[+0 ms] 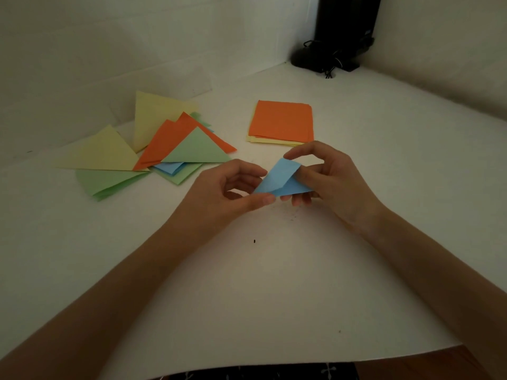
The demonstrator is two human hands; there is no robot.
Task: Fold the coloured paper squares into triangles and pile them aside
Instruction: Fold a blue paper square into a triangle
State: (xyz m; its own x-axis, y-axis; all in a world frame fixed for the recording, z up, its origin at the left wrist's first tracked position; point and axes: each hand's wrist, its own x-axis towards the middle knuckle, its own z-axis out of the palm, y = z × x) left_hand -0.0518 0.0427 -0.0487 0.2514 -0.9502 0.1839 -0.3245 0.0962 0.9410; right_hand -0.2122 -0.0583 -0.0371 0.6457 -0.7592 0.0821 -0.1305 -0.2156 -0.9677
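At the frame's centre the left hand (233, 185) and right hand (323, 174) are pinching a half-folded blue paper (279, 178) by its corners — light, floppy, easily creased — while beyond, folded triangles (153, 144) are lying upper left, unfolded squares (282, 120) waiting upper centre.

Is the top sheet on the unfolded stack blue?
No, the top sheet of the unfolded stack is orange; the blue paper is pinched between the left hand and right hand.
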